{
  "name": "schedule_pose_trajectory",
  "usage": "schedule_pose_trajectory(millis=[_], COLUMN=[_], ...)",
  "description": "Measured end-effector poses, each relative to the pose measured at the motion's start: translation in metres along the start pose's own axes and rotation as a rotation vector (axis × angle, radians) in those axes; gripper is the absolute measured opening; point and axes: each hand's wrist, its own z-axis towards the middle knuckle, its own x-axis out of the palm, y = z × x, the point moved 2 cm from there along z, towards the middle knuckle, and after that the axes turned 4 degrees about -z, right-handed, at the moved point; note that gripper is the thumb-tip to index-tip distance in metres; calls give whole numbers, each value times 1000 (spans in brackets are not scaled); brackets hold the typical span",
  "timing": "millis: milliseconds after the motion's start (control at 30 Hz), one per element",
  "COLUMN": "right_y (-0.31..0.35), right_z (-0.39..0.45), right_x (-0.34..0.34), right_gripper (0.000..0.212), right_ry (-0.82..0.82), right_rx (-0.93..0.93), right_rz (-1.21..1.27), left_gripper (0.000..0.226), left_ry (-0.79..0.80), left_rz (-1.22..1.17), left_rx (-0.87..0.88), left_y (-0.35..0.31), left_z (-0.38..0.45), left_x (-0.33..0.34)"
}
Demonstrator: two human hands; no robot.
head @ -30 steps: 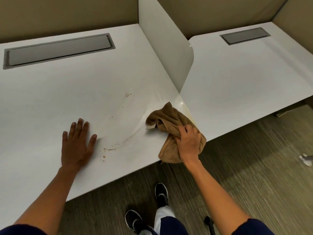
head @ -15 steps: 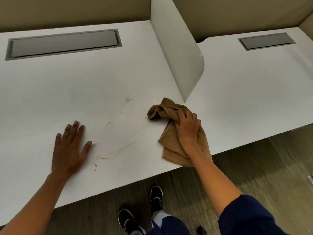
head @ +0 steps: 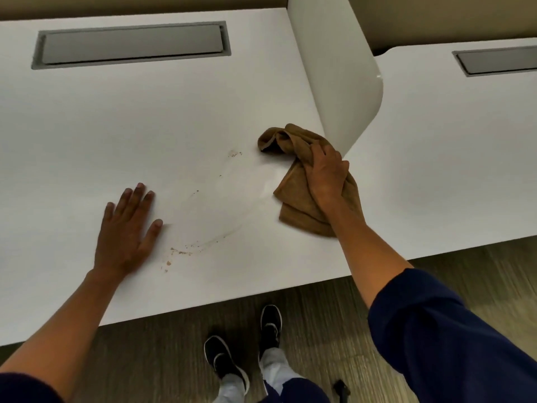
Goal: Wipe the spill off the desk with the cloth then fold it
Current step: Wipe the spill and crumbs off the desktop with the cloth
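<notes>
A crumpled brown cloth (head: 293,181) lies on the white desk (head: 145,126), close to the foot of the divider. My right hand (head: 327,173) presses down on the cloth and grips it. Brown crumbs and a thin curved smear of spill (head: 186,251) run from near my left thumb up toward a small spot to the left of the cloth. A faint wet streak shines beside the cloth. My left hand (head: 126,228) rests flat on the desk with its fingers spread, left of the spill.
A white curved divider (head: 343,77) stands between this desk and the neighbouring white desk (head: 450,155). Grey cable hatches (head: 132,43) sit at the back of each desk. The desk's front edge runs above my shoes (head: 247,353) on the striped floor.
My right hand has slid the cloth away from the desk's front edge, further onto the top toward the divider's foot. My left hand has stayed flat in place.
</notes>
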Motion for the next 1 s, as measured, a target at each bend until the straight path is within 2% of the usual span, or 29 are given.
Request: schedule_pose_trajectory(millis=[200,367,600,1000], right_y=[-5,-6,2,7], right_z=[-41,-103,-185,-151], right_x=[-6,-15,-22,-10], right_gripper=[34,33,25,26], right_ry=[-53,41,38,-55], right_rx=[-56,-43,-46,-21], right_rz=[37,16,33,-36], left_gripper=[68,70,72,74], left_ry=[-2,9,4,-35], left_rz=[-11,7,6,-22], left_rx=[0,5,-11,-25], left_y=[0,0,-3,-1], left_z=[-1,-1,-1,-1], left_x=[0,-2,-2,1])
